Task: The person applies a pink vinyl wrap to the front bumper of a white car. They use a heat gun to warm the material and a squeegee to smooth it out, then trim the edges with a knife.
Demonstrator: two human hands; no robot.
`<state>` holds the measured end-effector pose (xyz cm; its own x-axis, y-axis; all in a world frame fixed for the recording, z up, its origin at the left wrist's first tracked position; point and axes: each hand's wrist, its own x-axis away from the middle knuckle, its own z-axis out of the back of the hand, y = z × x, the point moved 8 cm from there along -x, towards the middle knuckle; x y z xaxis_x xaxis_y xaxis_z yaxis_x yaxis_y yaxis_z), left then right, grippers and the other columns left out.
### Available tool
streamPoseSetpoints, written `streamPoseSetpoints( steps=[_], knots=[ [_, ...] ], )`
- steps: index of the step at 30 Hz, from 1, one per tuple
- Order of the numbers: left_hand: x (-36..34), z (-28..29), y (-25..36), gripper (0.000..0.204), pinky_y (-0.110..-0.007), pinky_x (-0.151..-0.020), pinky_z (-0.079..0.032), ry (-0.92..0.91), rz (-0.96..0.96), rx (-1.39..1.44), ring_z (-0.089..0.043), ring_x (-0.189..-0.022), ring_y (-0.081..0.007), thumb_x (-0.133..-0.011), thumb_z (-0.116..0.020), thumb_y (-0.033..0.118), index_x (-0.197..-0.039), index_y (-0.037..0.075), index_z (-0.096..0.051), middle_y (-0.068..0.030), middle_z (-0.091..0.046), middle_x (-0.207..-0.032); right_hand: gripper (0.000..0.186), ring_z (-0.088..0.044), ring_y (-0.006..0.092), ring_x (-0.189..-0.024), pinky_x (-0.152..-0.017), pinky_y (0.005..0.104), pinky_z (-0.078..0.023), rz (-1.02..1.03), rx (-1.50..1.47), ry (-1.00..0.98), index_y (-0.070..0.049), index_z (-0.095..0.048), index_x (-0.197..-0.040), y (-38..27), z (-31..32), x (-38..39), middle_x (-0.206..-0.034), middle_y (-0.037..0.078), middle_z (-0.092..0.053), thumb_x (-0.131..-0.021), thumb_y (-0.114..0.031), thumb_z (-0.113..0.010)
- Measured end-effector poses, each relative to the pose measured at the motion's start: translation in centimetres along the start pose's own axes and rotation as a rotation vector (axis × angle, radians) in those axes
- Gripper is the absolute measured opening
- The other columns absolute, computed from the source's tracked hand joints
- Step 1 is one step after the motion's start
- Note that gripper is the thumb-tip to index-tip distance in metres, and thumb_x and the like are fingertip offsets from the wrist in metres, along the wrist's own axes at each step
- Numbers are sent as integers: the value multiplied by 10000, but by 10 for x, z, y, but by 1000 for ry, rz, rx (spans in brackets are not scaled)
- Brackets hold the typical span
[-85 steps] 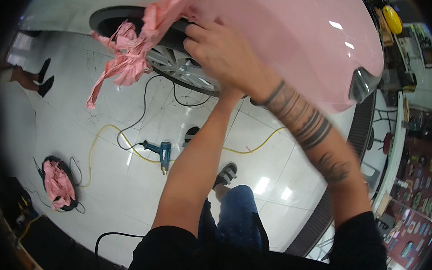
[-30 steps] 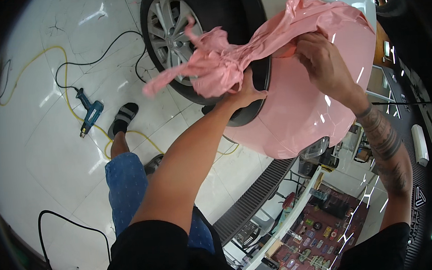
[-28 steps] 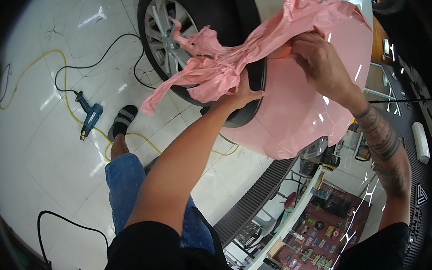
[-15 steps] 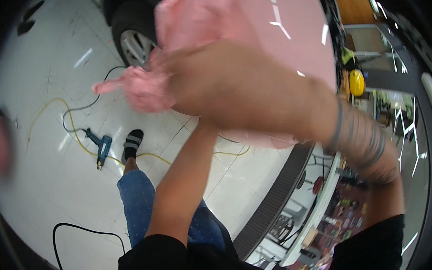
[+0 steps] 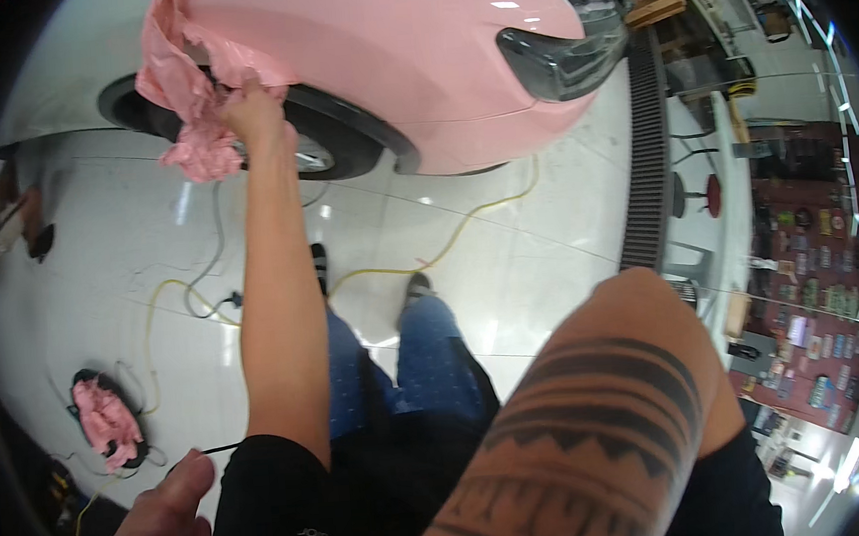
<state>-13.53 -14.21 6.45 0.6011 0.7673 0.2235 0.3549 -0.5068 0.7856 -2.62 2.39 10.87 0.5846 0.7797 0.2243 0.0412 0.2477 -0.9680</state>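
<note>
A crumpled sheet of pink vinyl film (image 5: 172,72) hangs over the car's front wheel arch, its loose end bunched above the floor. My left hand (image 5: 255,116) reaches out to the fender and grips the film near its edge; the hand partly hides the wheel (image 5: 317,156). The pink front fender (image 5: 364,39) spreads to the right of that hand. My tattooed right forearm bends across my body, close to the camera. At the lower left, my right hand (image 5: 159,531) shows with thumb apart and fingers loosely curled, partly cut off; nothing is visible in it.
A dark headlight (image 5: 559,60) sits at the car's front corner. Yellow cord (image 5: 466,226) snakes over the white tiled floor. At left stands a black container (image 5: 141,443) with crumpled pink film. A dark floor grate (image 5: 641,154) runs along the right.
My right hand has left the pink film and drawn back to the lower left. The view has shifted, bringing in the headlight. My left hand now grips the film at the wheel arch.
</note>
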Motion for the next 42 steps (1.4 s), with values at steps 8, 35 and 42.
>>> streamPoseSetpoints(
  steps=[8, 35, 42],
  knots=[
    [23, -9, 5, 127, -355, -723, -523, 60, 157, -148, -521, -629, -137, -931, -516, 156, -904, 33, -538, -29, -516, -743, 369, -585, 300, -889, -758, 372, -482, -357, -1040, 325, 43, -527, -982, 89, 41, -58, -955, 166, -586, -860, -304, -555],
    [51, -45, 14, 366, -306, -521, -428, -237, -235, -807, -510, -560, -137, -932, -529, 179, -719, -108, -608, -69, -592, -619, 42, -524, 245, -813, -703, 424, -451, -248, -1911, 618, -55, -515, -875, 109, 90, -182, -846, 82, -540, -876, -81, -482],
    [28, -28, 19, 291, -274, -609, -477, -308, 9, -553, -563, -659, -139, -943, -526, 165, -780, -69, -585, -90, -612, -761, 64, -507, 192, -784, -639, 353, -460, 26, -2079, 741, -59, -518, -926, 64, 62, -158, -889, 60, -505, -887, -41, -470]
  ],
)
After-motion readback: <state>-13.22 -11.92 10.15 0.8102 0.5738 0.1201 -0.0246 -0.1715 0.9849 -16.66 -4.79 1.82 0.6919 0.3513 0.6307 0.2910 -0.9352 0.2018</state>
